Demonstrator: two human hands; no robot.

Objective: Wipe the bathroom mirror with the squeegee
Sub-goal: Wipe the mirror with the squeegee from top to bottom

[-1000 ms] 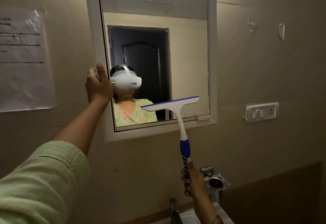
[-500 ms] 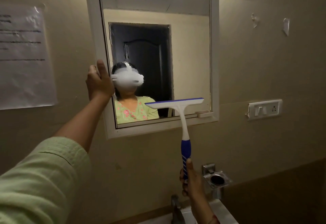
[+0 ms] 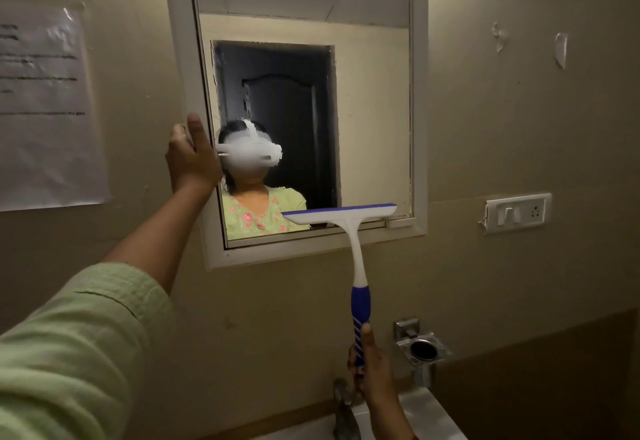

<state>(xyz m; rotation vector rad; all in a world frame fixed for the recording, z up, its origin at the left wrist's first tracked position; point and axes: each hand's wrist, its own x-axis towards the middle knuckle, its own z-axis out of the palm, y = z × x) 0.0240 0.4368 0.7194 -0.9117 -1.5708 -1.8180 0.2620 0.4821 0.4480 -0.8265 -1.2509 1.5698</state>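
Right hand (image 3: pixel 375 367) gripping squeegee (image 3: pixel 349 218) handle, blade low on mirror (image 3: pixel 374 110), left hand (image 3: pixel 192 162) clasping frame (image 3: pixel 180 59)

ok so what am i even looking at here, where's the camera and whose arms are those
There is no machine here. A person wears one camera on the head, looking forward and down, so the arms are their own. The headset shows in the mirror. The left hand holds the mirror's white frame at its left edge. The right hand grips the blue handle of the squeegee, whose blade lies across the lower right of the glass. On the wall are a paper notice, a switch plate and a metal holder, with a tap and sink below.
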